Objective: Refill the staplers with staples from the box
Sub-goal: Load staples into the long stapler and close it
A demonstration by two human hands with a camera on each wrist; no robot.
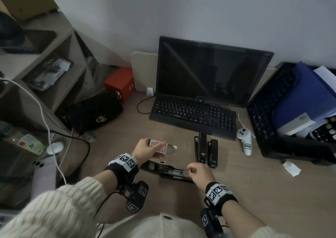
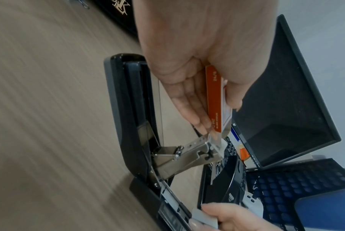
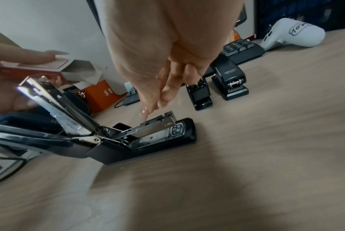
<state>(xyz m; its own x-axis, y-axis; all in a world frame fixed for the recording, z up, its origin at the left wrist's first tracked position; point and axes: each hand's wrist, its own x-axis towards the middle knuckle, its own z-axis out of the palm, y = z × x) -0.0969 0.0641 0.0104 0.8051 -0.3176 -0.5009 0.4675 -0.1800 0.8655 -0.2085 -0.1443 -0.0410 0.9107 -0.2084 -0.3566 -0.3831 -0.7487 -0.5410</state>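
The left hand (image 1: 145,149) holds the staple box (image 1: 158,147) above the desk (image 1: 254,192), thumb on one broad face and fingers on the other, the index finger laid straight along the top; the box's end flap hangs open toward the right, clear of everything beneath it. Just below and nearer the person lies the open stapler (image 1: 168,170), its black base flat on the wood and its lid swung back to the left, with the metal arm tilted up from the hinge (in the left wrist view that arm's tip reaches just beneath the box). The right hand (image 1: 200,172) is at the stapler's right end, thumb and fingertips pinching a pale strip of staples (image 1: 187,172) over the exposed metal channel. Beyond the right hand two closed black staplers (image 1: 206,149) stand side by side, close to each other and to the front edge of the keyboard (image 1: 194,115), leaving only a narrow strip of bare desk between them and the open stapler. A white controller (image 1: 245,141) lies to their right, apart from them, and a black crate (image 1: 269,110) sits along the desk's right side. Near the person and to the right the desk surface lies bare.
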